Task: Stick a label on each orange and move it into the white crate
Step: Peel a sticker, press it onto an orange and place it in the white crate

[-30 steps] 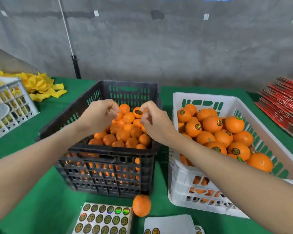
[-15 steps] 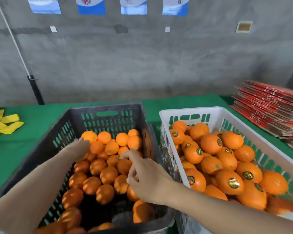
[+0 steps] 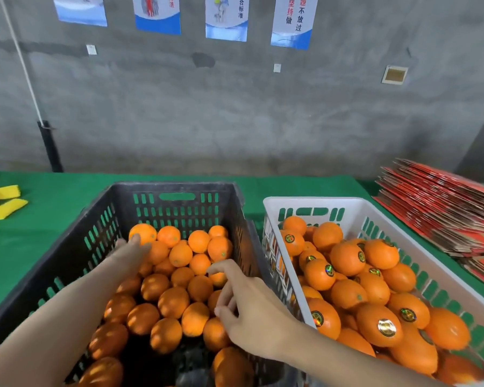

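A black crate [image 3: 179, 187] at centre holds several unlabelled oranges [image 3: 173, 301]. To its right, the white crate [image 3: 305, 201] is heaped with oranges that carry round stickers [image 3: 320, 273]. My left hand [image 3: 129, 254] reaches deep into the black crate, its straight fingers touching an orange at the back left [image 3: 144, 231]. My right hand [image 3: 249, 311] hovers over the right side of the black crate with loosely curled fingers, the index finger on an orange [image 3: 218, 278]. I see no label in either hand.
Both crates stand on a green-covered table [image 3: 39, 224]. A stack of flat red cartons [image 3: 444, 213] lies at the right edge. Yellow pieces [image 3: 3, 201] lie at the far left. A black pole [image 3: 49, 146] stands against the grey wall behind.
The view has moved closer and up, so the label sheets and the loose orange in front have left it. Both hands have gone from above the black crate down among its oranges.
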`<action>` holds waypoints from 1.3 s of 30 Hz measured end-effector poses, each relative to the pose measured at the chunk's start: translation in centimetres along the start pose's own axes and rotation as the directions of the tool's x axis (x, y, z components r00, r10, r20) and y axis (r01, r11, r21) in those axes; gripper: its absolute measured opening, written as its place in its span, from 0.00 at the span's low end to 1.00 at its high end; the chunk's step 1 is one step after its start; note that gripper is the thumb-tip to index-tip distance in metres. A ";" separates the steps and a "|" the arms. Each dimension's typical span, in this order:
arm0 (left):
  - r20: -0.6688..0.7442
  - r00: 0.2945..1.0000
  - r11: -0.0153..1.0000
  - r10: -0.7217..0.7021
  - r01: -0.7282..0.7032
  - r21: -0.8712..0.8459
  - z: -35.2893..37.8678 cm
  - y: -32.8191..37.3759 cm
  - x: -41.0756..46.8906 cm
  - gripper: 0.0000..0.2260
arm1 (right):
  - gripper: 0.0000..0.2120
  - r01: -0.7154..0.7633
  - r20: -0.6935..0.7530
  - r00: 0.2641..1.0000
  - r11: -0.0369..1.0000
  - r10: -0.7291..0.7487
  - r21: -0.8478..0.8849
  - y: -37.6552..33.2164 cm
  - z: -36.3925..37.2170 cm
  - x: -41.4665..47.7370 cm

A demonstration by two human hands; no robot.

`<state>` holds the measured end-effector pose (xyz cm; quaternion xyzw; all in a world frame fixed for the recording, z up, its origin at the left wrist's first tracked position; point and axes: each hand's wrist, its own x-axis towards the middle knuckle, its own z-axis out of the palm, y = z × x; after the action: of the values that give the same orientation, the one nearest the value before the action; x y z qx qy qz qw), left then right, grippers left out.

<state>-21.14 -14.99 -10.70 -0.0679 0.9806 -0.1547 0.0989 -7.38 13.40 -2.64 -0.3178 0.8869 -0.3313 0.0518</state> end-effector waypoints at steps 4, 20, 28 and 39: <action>-0.088 0.996 0.801 0.019 -0.068 -0.595 -5.2 -0.3 -2.8 0.24 | 0.21 -0.010 -0.085 0.996 0.997 0.016 0.071 0.1 0.0 -0.2; -0.074 0.941 -0.891 0.332 0.286 -0.353 -11.7 8.7 -24.5 0.26 | 0.08 0.143 -0.308 0.947 0.739 0.091 0.658 -3.9 -5.9 -7.4; -0.283 0.927 -0.857 0.245 0.070 -0.511 -12.9 14.4 -29.6 0.14 | 0.07 0.176 -0.230 0.971 0.862 -0.071 0.475 -3.2 -7.9 -10.6; -0.388 0.891 -0.854 0.235 -0.001 -0.521 -13.2 17.8 -31.6 0.13 | 0.08 0.254 -0.288 0.942 0.930 -0.175 0.267 -1.0 -8.3 -13.2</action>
<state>4.85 10.81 1.46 0.1003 0.4120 0.9038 0.0585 1.08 25.35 2.87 -0.3561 0.7848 -0.5043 -0.0537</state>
